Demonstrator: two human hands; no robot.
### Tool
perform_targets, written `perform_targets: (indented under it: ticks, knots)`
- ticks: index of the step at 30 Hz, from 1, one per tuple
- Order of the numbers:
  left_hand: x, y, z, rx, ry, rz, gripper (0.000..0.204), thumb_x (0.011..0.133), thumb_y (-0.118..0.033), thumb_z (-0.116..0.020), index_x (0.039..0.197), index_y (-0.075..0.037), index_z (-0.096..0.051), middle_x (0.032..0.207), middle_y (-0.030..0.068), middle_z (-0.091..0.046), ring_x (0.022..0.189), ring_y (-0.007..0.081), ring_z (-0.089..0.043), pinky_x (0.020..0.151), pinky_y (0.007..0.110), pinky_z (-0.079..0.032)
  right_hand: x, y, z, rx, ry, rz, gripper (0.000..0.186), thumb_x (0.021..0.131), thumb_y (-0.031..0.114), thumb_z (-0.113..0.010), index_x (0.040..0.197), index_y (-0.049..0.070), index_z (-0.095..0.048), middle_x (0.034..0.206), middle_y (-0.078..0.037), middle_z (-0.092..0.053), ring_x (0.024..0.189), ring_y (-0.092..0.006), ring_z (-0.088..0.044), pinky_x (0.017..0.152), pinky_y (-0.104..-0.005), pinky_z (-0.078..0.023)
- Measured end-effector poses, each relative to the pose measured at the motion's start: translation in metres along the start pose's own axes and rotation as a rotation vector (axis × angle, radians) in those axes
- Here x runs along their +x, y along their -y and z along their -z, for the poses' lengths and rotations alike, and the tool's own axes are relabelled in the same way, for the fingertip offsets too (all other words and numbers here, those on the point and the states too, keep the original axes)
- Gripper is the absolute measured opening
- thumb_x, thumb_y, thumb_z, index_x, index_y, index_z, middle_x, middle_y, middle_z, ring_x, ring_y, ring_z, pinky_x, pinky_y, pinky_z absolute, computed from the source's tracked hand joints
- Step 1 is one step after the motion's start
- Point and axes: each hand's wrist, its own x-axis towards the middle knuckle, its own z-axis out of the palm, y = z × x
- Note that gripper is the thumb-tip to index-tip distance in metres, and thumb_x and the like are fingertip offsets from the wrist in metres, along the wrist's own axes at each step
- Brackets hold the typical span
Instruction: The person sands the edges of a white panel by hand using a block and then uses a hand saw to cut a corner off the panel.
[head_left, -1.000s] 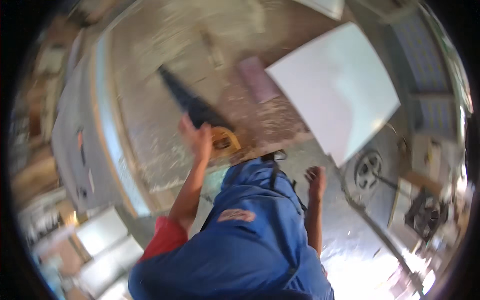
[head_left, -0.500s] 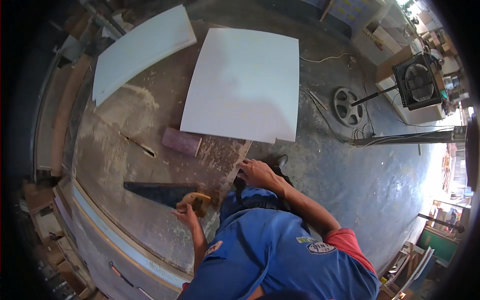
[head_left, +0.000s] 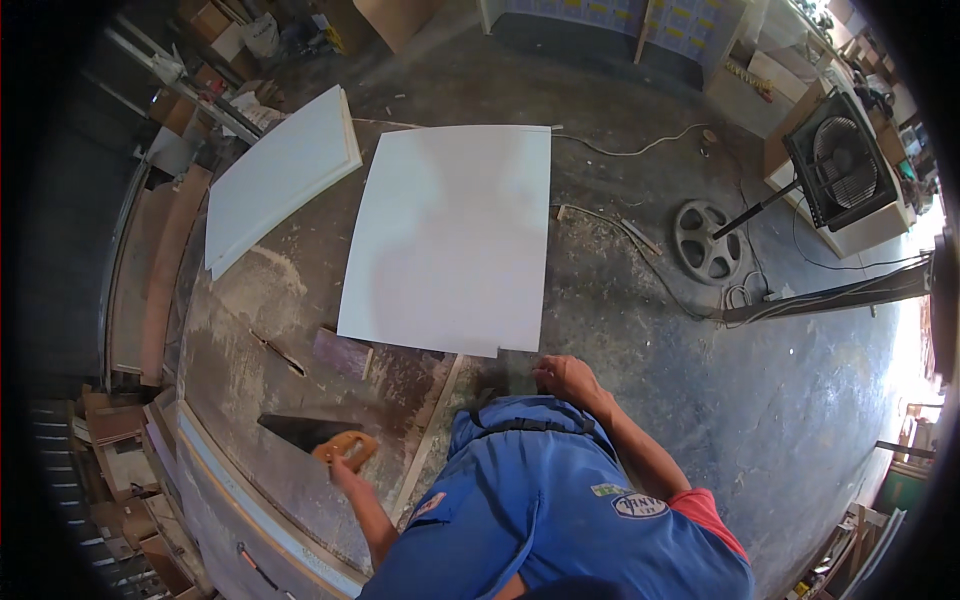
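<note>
My left hand grips the wooden handle of a handsaw. Its dark blade points away to the left, over the worn tabletop. My right hand is in front of my waist, off the near right corner of a large white panel. Its fingers are loosely bent, partly turned from view, and I see nothing in them. The panel has a small notch in its near edge, by that corner. A purplish block lies by the panel's near left corner.
More white panels lie stacked at the far left. A narrow slot is cut in the tabletop. To the right, a fan stands on a round wheel-like base, with cables on the floor. Scrap boards are piled at left.
The view has tilted up, so the panels sit lower in it. My right hand has left the table edge and moved right. The saw has turned slightly with my left hand at its handle.
</note>
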Motion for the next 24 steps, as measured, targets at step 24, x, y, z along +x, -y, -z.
perform_targets:
  ticks: [24]
  knots:
    - [-0.388, 0.058, -0.415, 0.536, 1.494, -0.056, 0.023, 0.085, -0.013, -0.063, 0.102, 0.002, -0.066, 0.087, 0.002, -0.067, 0.075, 0.0079, -0.06, 0.066, 0.025, -0.05, -0.051, 0.062, 0.185, -0.07, -0.613, 0.328, 0.05, 0.074, 0.007, -0.072, 0.121, 0.005, -0.055, 0.1, -0.014, -0.064, 0.091, -0.0341, -0.063, 0.084, -0.0414, -0.046]
